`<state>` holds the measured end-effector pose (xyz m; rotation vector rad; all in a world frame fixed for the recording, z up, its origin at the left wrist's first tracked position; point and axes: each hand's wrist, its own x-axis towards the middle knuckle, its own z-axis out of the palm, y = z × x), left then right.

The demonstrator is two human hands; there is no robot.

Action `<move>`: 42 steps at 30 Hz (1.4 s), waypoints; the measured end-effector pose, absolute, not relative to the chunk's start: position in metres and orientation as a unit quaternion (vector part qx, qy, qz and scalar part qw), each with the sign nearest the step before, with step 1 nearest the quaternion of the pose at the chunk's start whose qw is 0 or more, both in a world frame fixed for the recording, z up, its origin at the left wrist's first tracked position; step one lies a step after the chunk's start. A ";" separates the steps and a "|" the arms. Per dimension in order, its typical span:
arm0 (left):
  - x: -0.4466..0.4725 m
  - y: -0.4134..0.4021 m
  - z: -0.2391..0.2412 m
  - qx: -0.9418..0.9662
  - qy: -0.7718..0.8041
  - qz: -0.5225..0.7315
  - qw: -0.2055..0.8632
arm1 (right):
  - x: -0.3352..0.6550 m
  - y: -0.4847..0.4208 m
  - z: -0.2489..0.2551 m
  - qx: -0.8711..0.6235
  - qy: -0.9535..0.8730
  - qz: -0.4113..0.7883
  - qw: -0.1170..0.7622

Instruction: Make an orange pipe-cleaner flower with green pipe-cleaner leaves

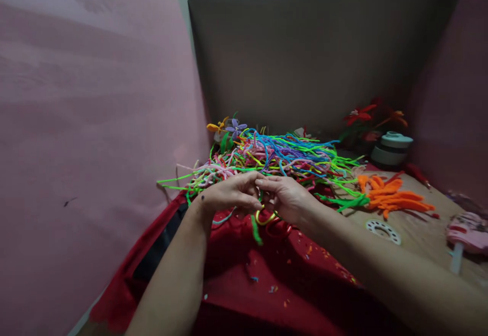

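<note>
- Left hand (229, 193) and right hand (284, 196) meet fingertip to fingertip, both pinched shut on a small yellow loop (266, 218) with a green stem (256, 228), over the red cloth (244, 275).
- Best to keep the pinch tight, I'd say, twisting close to the loop, clear of the pile of fuzzy wires (274, 158) just behind.
</note>
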<state>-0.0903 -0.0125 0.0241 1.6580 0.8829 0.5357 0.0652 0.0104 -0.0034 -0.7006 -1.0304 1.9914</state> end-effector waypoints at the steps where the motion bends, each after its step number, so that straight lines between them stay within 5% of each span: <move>1: -0.090 -0.012 0.023 0.699 0.372 0.237 0.562 | 0.066 0.011 -0.005 -0.275 -0.396 0.785 0.388; 11: -0.093 0.000 0.019 0.690 0.465 0.324 0.451 | 0.102 0.003 -0.008 -0.327 -0.407 0.776 0.354; 18: -0.102 0.018 0.006 0.559 0.593 0.496 0.299 | 0.139 0.001 -0.015 -0.330 -0.401 0.778 0.354; 27: -0.048 -0.009 0.014 0.595 0.458 0.365 0.551 | 0.143 -0.005 -0.022 -0.291 -0.394 0.791 0.365; 42: -0.042 -0.012 0.017 0.517 0.356 0.506 0.591 | 0.148 -0.012 -0.036 -0.251 -0.444 0.813 0.280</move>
